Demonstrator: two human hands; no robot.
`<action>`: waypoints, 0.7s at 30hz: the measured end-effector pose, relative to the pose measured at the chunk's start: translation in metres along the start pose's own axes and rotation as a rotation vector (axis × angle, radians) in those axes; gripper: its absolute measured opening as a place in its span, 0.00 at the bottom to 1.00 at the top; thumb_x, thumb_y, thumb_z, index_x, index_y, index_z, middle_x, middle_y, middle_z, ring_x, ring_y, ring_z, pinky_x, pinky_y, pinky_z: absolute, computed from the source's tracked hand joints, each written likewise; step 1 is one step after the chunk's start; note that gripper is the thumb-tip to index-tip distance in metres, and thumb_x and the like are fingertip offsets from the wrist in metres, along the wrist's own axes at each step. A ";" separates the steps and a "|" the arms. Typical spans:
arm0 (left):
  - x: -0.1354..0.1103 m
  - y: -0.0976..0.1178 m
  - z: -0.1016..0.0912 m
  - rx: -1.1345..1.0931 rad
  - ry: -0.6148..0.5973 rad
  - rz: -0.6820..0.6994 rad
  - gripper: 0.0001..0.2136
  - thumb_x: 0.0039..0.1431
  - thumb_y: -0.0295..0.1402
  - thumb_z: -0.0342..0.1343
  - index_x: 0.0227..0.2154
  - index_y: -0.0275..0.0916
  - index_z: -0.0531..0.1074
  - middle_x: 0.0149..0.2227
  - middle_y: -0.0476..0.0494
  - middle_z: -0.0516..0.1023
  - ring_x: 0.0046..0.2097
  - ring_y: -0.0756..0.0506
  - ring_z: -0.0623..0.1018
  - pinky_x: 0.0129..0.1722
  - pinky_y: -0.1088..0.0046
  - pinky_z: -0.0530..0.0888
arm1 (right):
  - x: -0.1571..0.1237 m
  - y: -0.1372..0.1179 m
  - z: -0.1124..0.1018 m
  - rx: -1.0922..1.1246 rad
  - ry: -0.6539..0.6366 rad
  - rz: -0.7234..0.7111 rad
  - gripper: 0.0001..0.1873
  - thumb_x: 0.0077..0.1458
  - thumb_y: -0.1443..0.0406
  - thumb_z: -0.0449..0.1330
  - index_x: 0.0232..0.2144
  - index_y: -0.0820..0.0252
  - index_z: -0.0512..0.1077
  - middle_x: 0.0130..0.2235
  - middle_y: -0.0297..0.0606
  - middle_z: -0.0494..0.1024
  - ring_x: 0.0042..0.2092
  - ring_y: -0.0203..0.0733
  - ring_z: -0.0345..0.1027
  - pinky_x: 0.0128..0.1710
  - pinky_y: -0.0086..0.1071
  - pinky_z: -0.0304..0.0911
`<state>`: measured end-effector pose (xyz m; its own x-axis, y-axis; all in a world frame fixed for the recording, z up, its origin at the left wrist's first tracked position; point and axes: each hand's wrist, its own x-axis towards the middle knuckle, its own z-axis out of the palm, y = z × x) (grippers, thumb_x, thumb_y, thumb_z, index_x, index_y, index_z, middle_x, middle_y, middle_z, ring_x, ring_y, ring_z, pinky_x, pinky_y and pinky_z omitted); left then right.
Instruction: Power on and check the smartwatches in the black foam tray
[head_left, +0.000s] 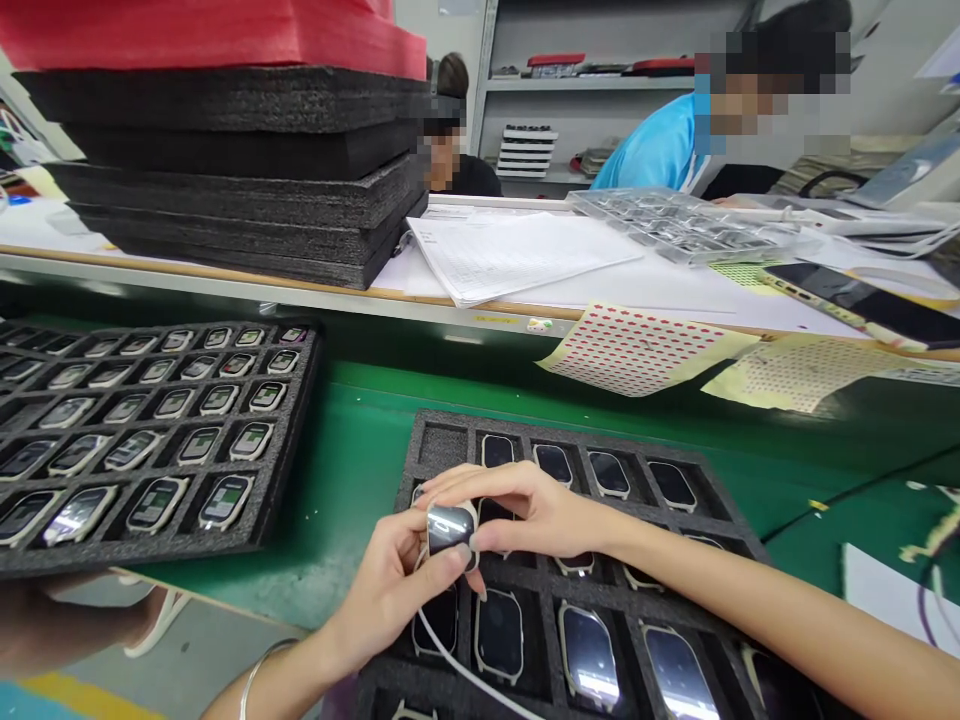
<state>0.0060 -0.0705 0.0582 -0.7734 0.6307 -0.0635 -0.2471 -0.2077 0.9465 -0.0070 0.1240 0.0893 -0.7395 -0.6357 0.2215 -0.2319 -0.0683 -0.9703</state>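
Note:
My left hand holds a smartwatch case without a strap, its dark glossy face tilted up and my thumb on its lower edge. My right hand curls over the same watch from the right, thumb and fingers closed at its edges. A white cable runs from under my left hand down past the tray; its end is hidden by my fingers. Beneath both hands lies a black foam tray with watch cases in its pockets, such as one dark-screened watch.
At left, another foam tray holds several watches with lit screens. Stacked black foam trays stand on the raised shelf, beside papers, a clear plastic tray and a phone. Sticker sheets overhang its edge. Two people sit beyond.

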 end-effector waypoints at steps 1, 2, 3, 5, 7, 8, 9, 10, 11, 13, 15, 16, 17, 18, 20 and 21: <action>0.000 0.002 0.001 0.034 0.007 0.006 0.11 0.56 0.38 0.59 0.32 0.33 0.73 0.27 0.42 0.78 0.30 0.48 0.72 0.32 0.75 0.67 | 0.000 -0.001 -0.002 -0.044 -0.009 -0.002 0.20 0.56 0.65 0.62 0.51 0.59 0.71 0.52 0.45 0.73 0.57 0.47 0.62 0.57 0.43 0.56; 0.001 0.003 0.001 0.055 0.014 0.005 0.11 0.56 0.38 0.59 0.32 0.33 0.74 0.27 0.42 0.78 0.31 0.47 0.73 0.33 0.74 0.67 | -0.001 -0.001 -0.003 -0.072 -0.012 -0.001 0.20 0.57 0.65 0.62 0.52 0.58 0.70 0.53 0.45 0.72 0.56 0.46 0.63 0.57 0.43 0.56; 0.001 0.004 0.002 0.070 0.018 0.003 0.11 0.56 0.38 0.59 0.32 0.33 0.74 0.27 0.43 0.77 0.31 0.48 0.72 0.33 0.74 0.67 | -0.001 -0.001 -0.003 -0.089 -0.012 0.001 0.20 0.57 0.64 0.62 0.53 0.57 0.70 0.53 0.44 0.71 0.56 0.46 0.63 0.56 0.43 0.57; 0.002 0.005 0.002 0.093 0.028 -0.001 0.10 0.57 0.37 0.58 0.32 0.33 0.73 0.28 0.43 0.77 0.31 0.48 0.71 0.32 0.75 0.67 | -0.002 0.001 -0.003 -0.127 -0.012 -0.005 0.23 0.55 0.63 0.63 0.53 0.56 0.69 0.54 0.44 0.71 0.56 0.46 0.63 0.57 0.43 0.57; 0.002 0.005 0.002 0.111 0.045 0.000 0.10 0.57 0.37 0.58 0.34 0.33 0.73 0.29 0.44 0.76 0.32 0.48 0.71 0.33 0.75 0.66 | -0.002 0.002 -0.003 -0.175 -0.011 -0.029 0.26 0.51 0.63 0.67 0.53 0.56 0.69 0.53 0.44 0.72 0.56 0.46 0.63 0.57 0.44 0.56; 0.001 0.005 0.001 0.119 0.049 0.000 0.10 0.56 0.37 0.59 0.34 0.34 0.74 0.29 0.44 0.76 0.32 0.48 0.71 0.33 0.75 0.66 | -0.002 0.002 -0.002 -0.196 -0.004 -0.043 0.28 0.50 0.64 0.68 0.53 0.57 0.69 0.52 0.45 0.72 0.55 0.46 0.63 0.56 0.44 0.57; 0.001 0.005 0.001 0.124 0.053 -0.001 0.11 0.56 0.37 0.59 0.35 0.34 0.74 0.30 0.44 0.76 0.32 0.48 0.71 0.32 0.75 0.66 | -0.002 0.002 -0.002 -0.212 0.005 -0.051 0.29 0.49 0.65 0.69 0.54 0.57 0.69 0.51 0.45 0.72 0.55 0.46 0.64 0.56 0.44 0.57; 0.000 0.005 0.001 0.126 0.048 -0.001 0.10 0.57 0.37 0.58 0.35 0.34 0.74 0.30 0.44 0.76 0.32 0.48 0.71 0.33 0.75 0.66 | -0.002 0.002 -0.002 -0.219 0.012 -0.055 0.29 0.49 0.66 0.69 0.54 0.58 0.69 0.50 0.46 0.73 0.54 0.46 0.64 0.55 0.44 0.58; 0.000 0.005 0.000 0.120 0.033 0.002 0.10 0.57 0.37 0.58 0.35 0.33 0.74 0.30 0.44 0.76 0.32 0.48 0.71 0.33 0.75 0.66 | -0.002 0.002 -0.002 -0.215 0.018 -0.054 0.28 0.49 0.67 0.68 0.54 0.58 0.69 0.50 0.46 0.73 0.54 0.45 0.65 0.55 0.43 0.58; 0.001 0.003 -0.001 0.070 -0.015 0.001 0.09 0.58 0.37 0.57 0.33 0.34 0.73 0.28 0.44 0.77 0.32 0.48 0.72 0.35 0.74 0.66 | -0.002 0.003 -0.001 -0.173 0.017 -0.047 0.25 0.51 0.69 0.66 0.53 0.58 0.70 0.51 0.46 0.72 0.54 0.45 0.64 0.55 0.44 0.58; 0.002 -0.001 -0.003 -0.017 -0.060 -0.018 0.09 0.57 0.36 0.58 0.31 0.34 0.73 0.26 0.45 0.77 0.31 0.49 0.72 0.34 0.75 0.66 | -0.001 0.007 0.001 -0.075 0.013 -0.050 0.23 0.52 0.69 0.66 0.51 0.57 0.71 0.51 0.46 0.72 0.55 0.46 0.63 0.56 0.45 0.57; 0.003 -0.003 -0.005 -0.064 -0.074 -0.033 0.09 0.56 0.37 0.59 0.30 0.34 0.73 0.25 0.45 0.77 0.29 0.50 0.72 0.32 0.76 0.66 | -0.001 0.009 0.003 -0.007 0.016 -0.056 0.22 0.51 0.68 0.67 0.50 0.57 0.72 0.50 0.46 0.73 0.55 0.47 0.63 0.56 0.46 0.56; 0.002 -0.006 -0.006 -0.108 -0.082 -0.051 0.10 0.54 0.38 0.61 0.29 0.34 0.73 0.25 0.45 0.77 0.28 0.50 0.72 0.29 0.77 0.65 | 0.000 0.011 0.005 0.066 0.024 -0.066 0.22 0.50 0.67 0.68 0.49 0.57 0.73 0.49 0.45 0.74 0.55 0.48 0.63 0.57 0.47 0.56; 0.000 -0.009 -0.007 -0.144 -0.088 -0.070 0.11 0.52 0.39 0.62 0.27 0.34 0.72 0.25 0.46 0.76 0.26 0.51 0.72 0.26 0.78 0.63 | 0.001 0.013 0.008 0.132 0.033 -0.079 0.23 0.48 0.67 0.69 0.48 0.56 0.74 0.48 0.44 0.75 0.55 0.48 0.64 0.57 0.47 0.56; -0.007 -0.015 -0.010 -0.197 -0.086 -0.105 0.14 0.47 0.40 0.66 0.27 0.35 0.72 0.23 0.47 0.75 0.22 0.52 0.71 0.21 0.78 0.60 | 0.001 0.015 0.013 0.209 0.059 -0.121 0.23 0.45 0.67 0.70 0.46 0.56 0.75 0.45 0.43 0.76 0.52 0.47 0.66 0.55 0.46 0.58; -0.011 -0.019 -0.012 -0.211 -0.073 -0.123 0.15 0.44 0.41 0.67 0.27 0.36 0.72 0.22 0.48 0.75 0.21 0.52 0.71 0.20 0.78 0.60 | 0.001 0.015 0.017 0.209 0.071 -0.149 0.23 0.44 0.67 0.71 0.45 0.56 0.76 0.44 0.43 0.76 0.51 0.47 0.67 0.54 0.45 0.60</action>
<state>0.0126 -0.0826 0.0367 -0.6876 0.7118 -0.1433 -0.4587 -0.2728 0.8457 -0.0007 0.1094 0.0736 -0.7509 -0.5521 0.3624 -0.2110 -0.3195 -0.9238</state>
